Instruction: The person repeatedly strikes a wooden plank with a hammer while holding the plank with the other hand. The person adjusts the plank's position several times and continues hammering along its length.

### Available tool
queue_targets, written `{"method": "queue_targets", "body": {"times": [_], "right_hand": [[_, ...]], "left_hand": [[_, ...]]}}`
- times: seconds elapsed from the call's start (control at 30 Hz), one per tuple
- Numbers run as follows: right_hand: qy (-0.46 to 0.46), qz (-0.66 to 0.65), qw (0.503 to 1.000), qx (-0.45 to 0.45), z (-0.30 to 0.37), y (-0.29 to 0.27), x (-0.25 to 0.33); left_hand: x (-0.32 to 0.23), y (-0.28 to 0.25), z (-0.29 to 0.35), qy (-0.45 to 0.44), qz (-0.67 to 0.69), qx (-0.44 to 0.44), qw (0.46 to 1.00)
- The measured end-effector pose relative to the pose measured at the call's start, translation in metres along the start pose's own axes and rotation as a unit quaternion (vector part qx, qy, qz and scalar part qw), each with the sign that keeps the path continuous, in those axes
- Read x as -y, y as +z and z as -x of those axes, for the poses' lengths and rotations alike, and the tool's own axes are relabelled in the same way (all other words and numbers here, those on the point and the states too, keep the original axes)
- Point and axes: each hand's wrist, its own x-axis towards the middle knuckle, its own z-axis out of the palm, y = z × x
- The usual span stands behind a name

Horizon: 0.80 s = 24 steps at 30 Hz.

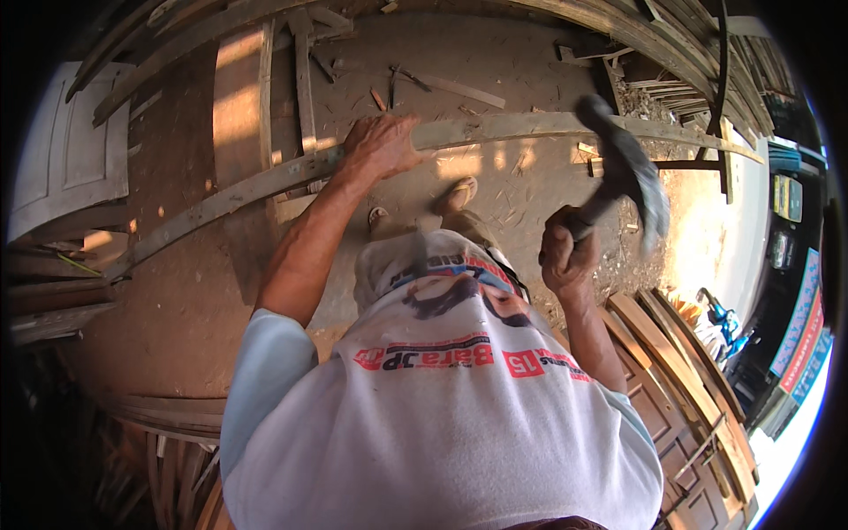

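A long, narrow wooden board [495, 129] stretches across in front of me and looks bowed in this picture. My left hand [382, 147] grips it left of its middle, fingers over the far edge and thumb pointing right. To the right, my right hand [570, 252] is closed round the handle of a claw hammer [623, 163]. The hammer is held up on the near side of the board, its dark metal head apart from the wood and slightly blurred. Most of the handle is hidden in my fist.
Pliers [409, 79] and wood scraps lie on the floor beyond the board. Timber stacks [671, 53] stand at the far right, with a white panelled door [75, 146] at the left. Brown panelled doors and planks [689, 397] lean at the near right. My sandalled feet [459, 194] are below.
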Motion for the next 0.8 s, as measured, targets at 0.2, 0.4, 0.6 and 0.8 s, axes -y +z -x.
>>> {"method": "queue_targets", "body": {"times": [0.2, 0.4, 0.6, 0.8], "right_hand": [[0.185, 0.09, 0.978, 0.038, -0.014, 0.017, 0.01], [0.092, -0.143, 0.985, -0.021, -0.02, -0.001, 0.082], [0.014, -0.345, 0.934, 0.087, -0.041, -0.038, 0.089], [-0.05, -0.297, 0.942, 0.145, -0.094, -0.059, 0.061]], "left_hand": [[0.012, 0.006, -0.013, 0.002, -0.019, -0.008, 1.0], [-0.001, -0.003, -0.001, 0.014, 0.013, -0.002, 1.0], [0.003, -0.002, 0.002, 0.011, 0.028, -0.002, 1.0], [0.002, 0.004, 0.005, -0.019, 0.005, -0.026, 0.999]]}}
